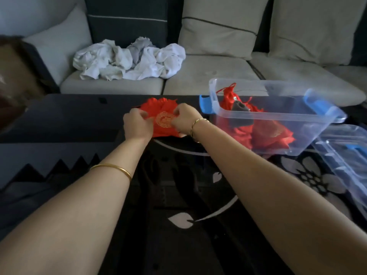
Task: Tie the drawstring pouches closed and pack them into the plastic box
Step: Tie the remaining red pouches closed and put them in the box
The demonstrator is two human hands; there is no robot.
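A red drawstring pouch [163, 120] with a gold round emblem lies on the dark table at the far middle. My left hand [137, 125] grips its left side with curled fingers. My right hand [184, 119] pinches its right side near the emblem. More red pouch cloth [158, 103] bunches just behind my hands. To the right stands the clear plastic box [278, 118] with blue latches, holding several red pouches [272, 135] and a dark item.
The box's clear lid [345, 155] lies at the right table edge. A sofa [208, 76] runs behind the table, with a heap of white cloth [129, 60] on its seat. The dark glass table [59, 124] has a flower pattern near me.
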